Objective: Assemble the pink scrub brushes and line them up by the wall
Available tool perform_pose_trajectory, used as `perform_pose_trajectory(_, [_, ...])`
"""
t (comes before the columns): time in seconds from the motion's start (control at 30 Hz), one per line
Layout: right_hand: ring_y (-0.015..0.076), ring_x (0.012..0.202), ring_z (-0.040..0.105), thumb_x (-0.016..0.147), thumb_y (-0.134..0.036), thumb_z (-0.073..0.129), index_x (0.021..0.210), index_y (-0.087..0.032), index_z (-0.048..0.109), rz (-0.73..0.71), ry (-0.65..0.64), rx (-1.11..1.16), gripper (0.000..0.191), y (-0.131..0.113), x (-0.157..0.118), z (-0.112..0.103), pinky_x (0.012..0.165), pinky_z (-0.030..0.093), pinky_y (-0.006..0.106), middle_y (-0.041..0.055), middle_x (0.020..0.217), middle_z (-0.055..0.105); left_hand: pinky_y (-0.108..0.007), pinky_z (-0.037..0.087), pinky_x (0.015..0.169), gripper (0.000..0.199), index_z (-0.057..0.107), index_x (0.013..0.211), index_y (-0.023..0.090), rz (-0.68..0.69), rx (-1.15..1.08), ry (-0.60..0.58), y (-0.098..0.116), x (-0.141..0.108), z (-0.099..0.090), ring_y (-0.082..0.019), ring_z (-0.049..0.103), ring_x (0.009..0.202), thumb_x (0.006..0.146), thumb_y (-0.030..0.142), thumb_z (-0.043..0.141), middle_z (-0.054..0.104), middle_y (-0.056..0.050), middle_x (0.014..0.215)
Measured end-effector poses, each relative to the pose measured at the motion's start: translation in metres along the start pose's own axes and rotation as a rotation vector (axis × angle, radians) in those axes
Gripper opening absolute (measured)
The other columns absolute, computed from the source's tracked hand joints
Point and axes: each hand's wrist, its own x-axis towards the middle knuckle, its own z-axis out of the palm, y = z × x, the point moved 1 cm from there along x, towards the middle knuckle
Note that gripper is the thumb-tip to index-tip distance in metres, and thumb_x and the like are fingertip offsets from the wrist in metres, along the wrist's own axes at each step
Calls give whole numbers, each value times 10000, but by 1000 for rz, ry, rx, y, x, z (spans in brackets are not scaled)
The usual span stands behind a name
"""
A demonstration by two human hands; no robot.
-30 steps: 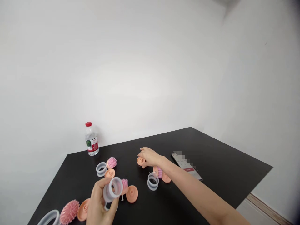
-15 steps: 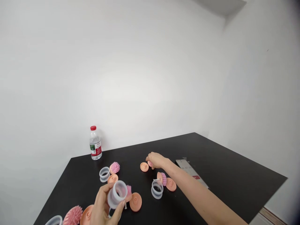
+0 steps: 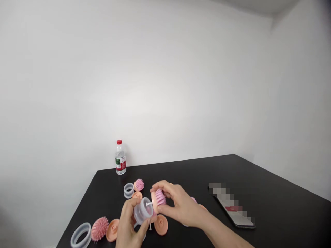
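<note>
My left hand point(image 3: 133, 220) holds a translucent plastic cup point(image 3: 143, 210) between thumb and fingers, its open end turned to the right. In my right hand point(image 3: 176, 203) is a pink bristle brush head point(image 3: 158, 200), pinched at its peach rim. The brush head's white stem points left into the mouth of the cup. Just below the hands, a peach disc point(image 3: 161, 225) lies on the black table point(image 3: 196, 172). Another brush head under the cup is mostly hidden.
At front left lie a clear ring point(image 3: 81, 235), a pink brush head point(image 3: 99, 228) and a peach disc point(image 3: 112, 230). Farther back are another ring point(image 3: 128, 190), brush head point(image 3: 139, 185) and bottle point(image 3: 120, 160). A phone point(image 3: 238, 213) lies right; parts behind my right hand are partly hidden.
My right hand has lifted the brush head off the table and brought it left to the cup. The cup has tilted toward it, and the view has shifted.
</note>
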Motion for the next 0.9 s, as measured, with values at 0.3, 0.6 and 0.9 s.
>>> perform_pose_trajectory(0.3, [204, 1125, 591, 733, -51, 670, 1090, -272, 686, -57, -24, -53, 420, -19, -11, 13, 971, 452, 304, 5, 1217, 663, -420, 554, 896, 441, 639, 1119, 270, 13, 35, -48, 13, -10, 1, -338, 584, 1208, 749, 483, 749, 640, -99, 1234])
perform_pose_trajectory(0.6, [184, 1065, 618, 744, -36, 720, 1154, -293, 671, -109, -98, -43, 487, -17, -19, 6, 931, 487, 285, -5, 1162, 673, -332, 505, 740, 493, 645, 1085, 236, -200, -221, -305, 35, -8, -3, -227, 636, 823, 683, 470, 809, 668, -35, 927])
perform_pose_trajectory(0.9, [190, 1245, 548, 861, -1, 490, 1265, -225, 583, -423, -198, -78, 471, -22, -27, 5, 1027, 479, 351, 75, 1273, 648, -304, 429, 746, 445, 697, 1015, 215, -374, -524, -446, 42, -7, -2, -186, 536, 828, 663, 453, 830, 604, -27, 903])
